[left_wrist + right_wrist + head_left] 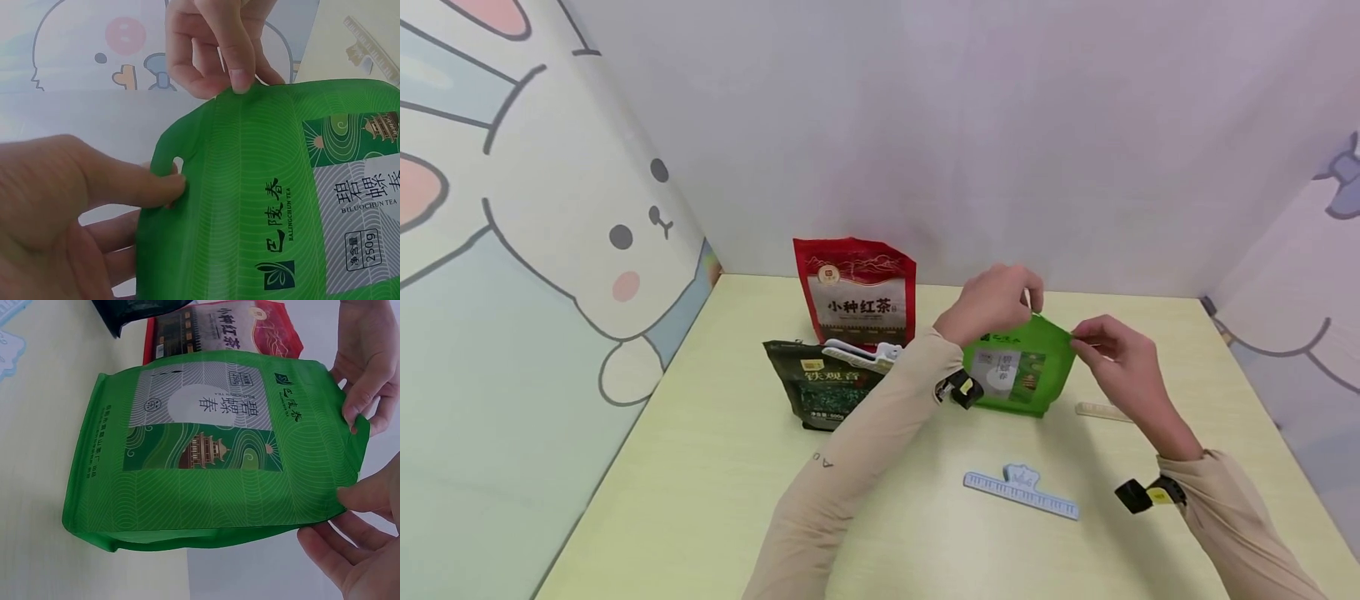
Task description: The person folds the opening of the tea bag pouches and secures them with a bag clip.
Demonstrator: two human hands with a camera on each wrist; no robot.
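Note:
A green tea bag (1052, 367) with a silver label stands at the right of the table, its top edge between both hands. My left hand (996, 300) pinches that edge near the hang hole, the thumb lying on the front face in the left wrist view. At the other top corner, my right hand (1116, 354) pinches the bag between thumb and fingers. The right wrist view shows the bag's printed front (200, 456) and side fold, with both hands at its top.
A dark tea bag (827, 392) with a white sealing clip (857, 357) across its top stands at left, before a red tea bag (857, 292). A blue sealing clip (1022, 493) lies in front, and a cream clip (1101, 411) lies near the right hand. A wall (1000, 167) rises behind the table.

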